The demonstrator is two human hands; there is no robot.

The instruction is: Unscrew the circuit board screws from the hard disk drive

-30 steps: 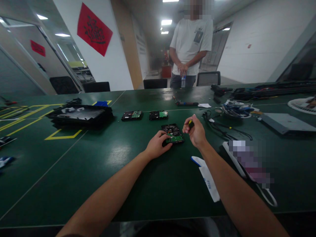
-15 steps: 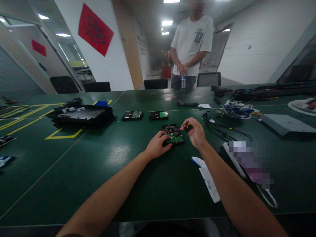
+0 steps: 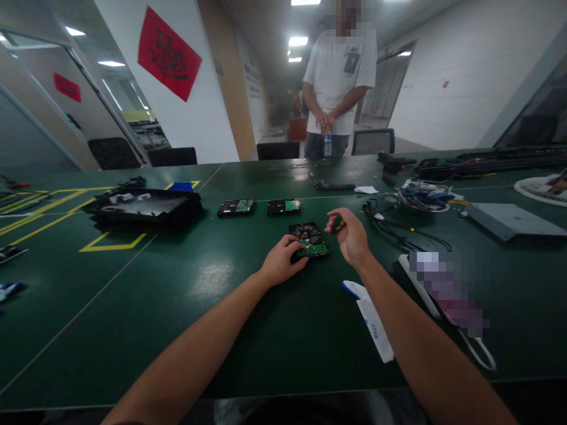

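Observation:
A hard drive [image 3: 315, 235] lies on the green table in front of me, its green circuit board facing up. My left hand [image 3: 284, 258] grips its left and near edges, with the fingers over the board. Just right of the drive, my right hand [image 3: 349, 236] is raised with curled fingers around a small screwdriver [image 3: 340, 225] with a black and yellow handle. Its shaft is too fine to make out, so I cannot tell whether it touches the drive. Farther back lie two similar hard drives, one on the left [image 3: 236, 208] and one nearer the middle [image 3: 284, 207].
Stacked black trays [image 3: 144, 206] stand left. On the right are black cables [image 3: 398, 227], a bowl of wires [image 3: 425, 195] and a grey metal box [image 3: 516, 221]. A white-and-blue strip [image 3: 370, 321] lies under my right forearm. Across the table stands a person [image 3: 339, 82] with a bottle [image 3: 328, 144].
My right hand has turned slightly, and the screwdriver handle sits at a different angle in its fingers. My left hand and the hard drive keep their places. The whole view has shifted slightly.

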